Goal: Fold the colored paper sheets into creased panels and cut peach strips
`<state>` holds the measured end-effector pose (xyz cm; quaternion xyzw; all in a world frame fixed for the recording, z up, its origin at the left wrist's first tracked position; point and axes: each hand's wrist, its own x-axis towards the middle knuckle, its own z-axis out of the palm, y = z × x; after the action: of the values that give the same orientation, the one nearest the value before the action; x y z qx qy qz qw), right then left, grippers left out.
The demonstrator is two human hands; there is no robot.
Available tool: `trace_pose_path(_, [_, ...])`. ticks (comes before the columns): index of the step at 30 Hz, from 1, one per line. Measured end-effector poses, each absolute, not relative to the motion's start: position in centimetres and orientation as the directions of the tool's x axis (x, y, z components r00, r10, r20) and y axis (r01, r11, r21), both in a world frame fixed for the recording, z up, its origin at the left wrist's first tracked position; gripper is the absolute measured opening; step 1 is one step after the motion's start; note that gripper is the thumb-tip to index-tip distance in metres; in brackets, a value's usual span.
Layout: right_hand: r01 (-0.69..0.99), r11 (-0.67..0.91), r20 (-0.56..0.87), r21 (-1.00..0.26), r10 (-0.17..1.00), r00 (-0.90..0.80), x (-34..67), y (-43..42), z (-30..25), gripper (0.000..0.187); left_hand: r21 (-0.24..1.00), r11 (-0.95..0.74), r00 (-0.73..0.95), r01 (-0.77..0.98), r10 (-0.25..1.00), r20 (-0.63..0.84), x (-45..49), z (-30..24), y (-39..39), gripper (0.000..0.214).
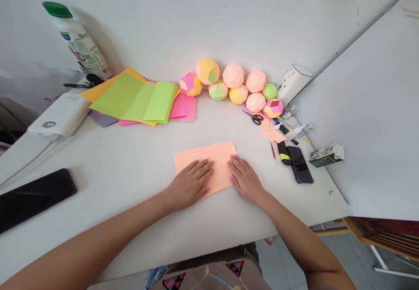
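A folded sheet of peach paper [216, 152] lies on the white table [131, 163] in front of me. My left hand [190, 184] rests flat on its left part, fingers stretched out and pointing up to the right. Over the right edge of the paper lies my right hand [246, 179], also flat, its fingers stretched toward the upper left. Neither hand grips anything. Both palms cover the lower corners of the sheet in part.
Colored paper sheets [147, 100] lie at the back left, near a power bank [60, 114] and a bottle [81, 46]. Folded paper balls [233, 76] line the wall. Scissors [257, 118], a cutter [283, 152], a phone [299, 164] and a drink carton [326, 155] lie right; a black device [36, 198] left.
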<state>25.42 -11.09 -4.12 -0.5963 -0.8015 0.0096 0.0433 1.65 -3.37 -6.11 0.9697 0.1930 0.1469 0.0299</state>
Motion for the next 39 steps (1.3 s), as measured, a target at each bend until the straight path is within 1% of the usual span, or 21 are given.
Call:
trace_pose_path(2, [0.955, 0.288, 0.048, -0.066, 0.957, -0.285, 25.5, -11.2, -4.1, 0.048, 0.109, -0.933, 0.901, 0.343, 0.36, 0.242, 1.2, -6.3, -3.4, 0.062])
trace_pose_path(4, [0.956, 0.286, 0.036, -0.065, 0.958, -0.284, 25.5, -11.2, -4.1, 0.048, 0.111, -0.936, 0.911, 0.335, 0.352, 0.214, 1.0, -6.4, -3.4, 0.068])
trace_pose_path(8, [0.957, 0.281, 0.022, -0.066, 0.96, -0.28, 25.5, -11.1, -3.8, 0.048, 0.119, -0.931, 0.911, 0.346, 0.363, 0.196, 1.1, -6.4, -3.3, 0.069])
trace_pose_path(12, [0.973, 0.23, 0.002, -0.02, 0.973, -0.23, 24.5, -11.2, -3.3, 0.048, 0.115, -0.927, 0.905, 0.356, 0.373, 0.203, 1.2, -6.4, -3.4, 0.069])
trace_pose_path(15, [0.981, 0.193, 0.016, 0.006, 0.981, -0.193, 22.4, -11.3, -3.0, 0.047, 0.11, -0.927, 0.906, 0.36, 0.375, 0.195, 1.2, -6.4, -3.4, 0.07])
trace_pose_path(17, [0.978, 0.21, 0.023, 0.001, 0.977, -0.21, 20.5, -11.4, -2.9, 0.048, 0.109, -0.925, 0.905, 0.365, 0.38, 0.192, 1.2, -6.3, -3.4, 0.071])
trace_pose_path(20, [0.971, 0.239, 0.014, -0.004, 0.971, -0.239, 18.1, -11.5, -3.0, 0.055, 0.114, -0.92, 0.896, 0.375, 0.392, 0.21, 1.2, -6.3, -3.5, 0.073])
trace_pose_path(22, [0.973, 0.231, 0.011, -0.006, 0.973, -0.231, 17.5, -11.5, -3.1, 0.057, 0.118, -0.917, 0.89, 0.382, 0.399, 0.22, 1.2, -6.5, -3.5, 0.073])
trace_pose_path(25, [0.982, 0.189, 0.014, 0.0, 0.982, -0.189, 18.6, -11.7, -3.1, 0.055, 0.124, -0.916, 0.891, 0.382, 0.4, 0.213, 1.1, -6.7, -3.5, 0.073])
trace_pose_path(30, [0.999, -0.007, 0.027, 0.053, 1.0, 0.006, 24.1, -12.5, -3.4, 0.051, 0.143, -0.922, 0.901, 0.36, 0.383, 0.202, 1.0, -6.3, -2.9, 0.069])
trace_pose_path(32, [0.997, -0.05, 0.055, 0.064, 0.997, 0.046, 25.8, -12.7, -3.4, 0.05, 0.155, -0.924, 0.899, 0.35, 0.378, 0.224, 1.1, -5.8, -2.5, 0.066])
trace_pose_path(36, [1.0, -0.027, 0.136, 0.017, 0.99, 0.024, 24.8, -12.4, -3.1, 0.049, 0.177, -0.927, 0.887, 0.331, 0.37, 0.277, 1.3, -4.9, -2.0, 0.04])
trace_pose_path(39, [0.998, 0.058, 0.147, -0.029, 0.988, -0.053, 20.6, -11.8, -3.0, 0.052, 0.144, -0.933, 0.883, 0.33, 0.359, 0.304, 1.3, -5.0, -2.2, 0.04])
